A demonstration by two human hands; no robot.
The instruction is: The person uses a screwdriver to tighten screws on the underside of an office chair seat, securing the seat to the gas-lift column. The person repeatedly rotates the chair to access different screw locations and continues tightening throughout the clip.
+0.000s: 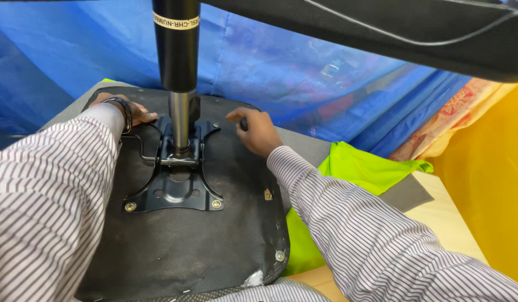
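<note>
An upturned chair seat (214, 246) with a black fabric underside lies before me. A black metal mounting plate (172, 193) is bolted to its middle, and a gas lift cylinder (176, 50) with a chrome rod stands upright from it. My left hand (133, 110) rests on the seat's far left edge, beside the plate's wire lever; a dark band is on the wrist. My right hand (256, 130) is closed around a small dark tool handle (244, 124), just right of the plate's far right corner.
A blue tarp (303, 67) hangs behind the seat. A bright green cloth (354, 168) lies at the right on a pale table (443, 215). A yellow sheet (494, 179) stands far right. A black padded chair part (410, 28) overhangs the top.
</note>
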